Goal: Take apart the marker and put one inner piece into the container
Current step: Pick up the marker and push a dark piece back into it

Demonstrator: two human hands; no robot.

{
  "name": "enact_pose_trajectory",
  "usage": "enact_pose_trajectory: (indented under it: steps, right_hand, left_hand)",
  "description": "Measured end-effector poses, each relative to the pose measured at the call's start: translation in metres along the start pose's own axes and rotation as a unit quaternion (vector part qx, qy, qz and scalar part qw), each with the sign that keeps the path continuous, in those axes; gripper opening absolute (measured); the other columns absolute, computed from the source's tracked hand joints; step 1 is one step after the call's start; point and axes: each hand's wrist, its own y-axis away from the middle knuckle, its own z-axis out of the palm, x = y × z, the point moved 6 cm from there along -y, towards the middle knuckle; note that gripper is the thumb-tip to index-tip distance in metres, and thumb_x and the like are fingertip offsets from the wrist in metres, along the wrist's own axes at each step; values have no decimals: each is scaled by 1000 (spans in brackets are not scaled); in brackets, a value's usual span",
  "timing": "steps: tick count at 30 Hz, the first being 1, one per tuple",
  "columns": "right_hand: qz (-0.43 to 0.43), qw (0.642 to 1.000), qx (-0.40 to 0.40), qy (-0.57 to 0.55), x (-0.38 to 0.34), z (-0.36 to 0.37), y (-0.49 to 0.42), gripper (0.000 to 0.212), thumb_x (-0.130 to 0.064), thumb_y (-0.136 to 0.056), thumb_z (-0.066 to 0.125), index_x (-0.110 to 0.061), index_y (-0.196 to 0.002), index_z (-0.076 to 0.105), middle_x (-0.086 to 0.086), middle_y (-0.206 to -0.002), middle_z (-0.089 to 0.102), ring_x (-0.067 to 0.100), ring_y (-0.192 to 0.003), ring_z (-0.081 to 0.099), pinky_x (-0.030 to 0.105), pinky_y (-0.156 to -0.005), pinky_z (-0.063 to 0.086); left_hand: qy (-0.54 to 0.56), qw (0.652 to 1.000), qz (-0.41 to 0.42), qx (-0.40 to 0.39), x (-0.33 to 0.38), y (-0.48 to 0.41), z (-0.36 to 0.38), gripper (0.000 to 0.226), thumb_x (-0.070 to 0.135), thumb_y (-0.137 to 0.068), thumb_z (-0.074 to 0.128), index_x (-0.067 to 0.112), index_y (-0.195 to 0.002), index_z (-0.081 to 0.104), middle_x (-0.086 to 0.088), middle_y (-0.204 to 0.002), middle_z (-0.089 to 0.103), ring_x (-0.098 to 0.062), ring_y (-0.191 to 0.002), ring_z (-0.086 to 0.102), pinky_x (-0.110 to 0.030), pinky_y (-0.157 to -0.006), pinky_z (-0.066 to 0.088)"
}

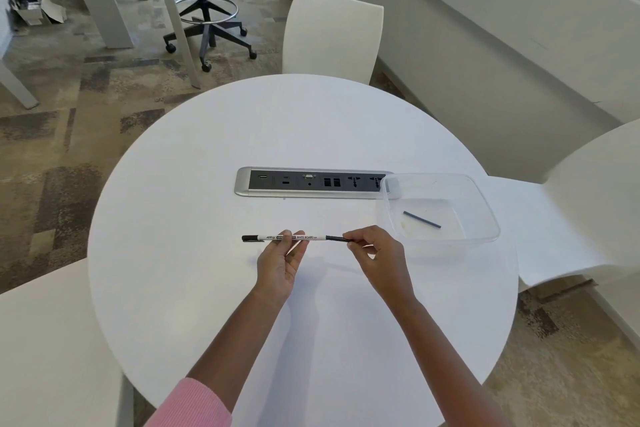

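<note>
A white whiteboard marker [311, 237] with a black cap at its left end is held level above the round white table [207, 184]. My left hand [282, 262] pinches the barrel near its middle. My right hand [375, 255] pinches the black piece [335, 238] at the marker's right end, where it meets the barrel. A clear plastic container [485, 215] stands to the right, and a thin dark rod [421, 219] lies inside it.
A grey power and data strip [294, 182] is set into the table behind the marker; the container overlaps its right end. White chairs [332, 35] stand around the table. An office chair [207, 10] is on the carpet beyond.
</note>
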Motion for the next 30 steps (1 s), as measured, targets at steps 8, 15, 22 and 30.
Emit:
enact_pose_trajectory:
  steps: [8,15,22,30]
  right_hand:
    - [4,1000,-10,-1,-4,12,1,16,3,-80,60,-5,-90,70,9,-87,67,13,-71,59,2,-65,44]
    - [92,994,-8,-57,8,14,-3,15,-2,-82,60,-7,-90,70,1,-83,64,2,-66,59,6,-64,47]
    - [161,984,-7,-75,15,16,-1,17,-7,-88,50,-5,-82,65,2,-66,58,12,-63,53,24,-67,48]
    - [150,988,-26,-4,8,21,-1,35,-24,-96,37,-8,-69,52,-3,-61,52,18,-63,48,28,-63,37]
  left_hand:
    - [-53,998,12,-27,-4,7,10,11,2,-91,52,2,-81,56,-10,-68,69,-11,-57,69,-21,-63,58]
    - [-47,998,13,-32,-5,10,11,9,2,-90,53,0,-84,59,-4,-58,71,-10,-57,69,-22,-64,58]
    - [-53,997,20,-44,-7,13,17,10,4,-91,52,2,-84,59,-4,-63,71,-11,-63,69,-20,-65,58]
    - [-72,995,29,-57,-10,17,23,10,5,-91,53,4,-83,59,-7,-74,66,-11,-61,69,-20,-64,59]
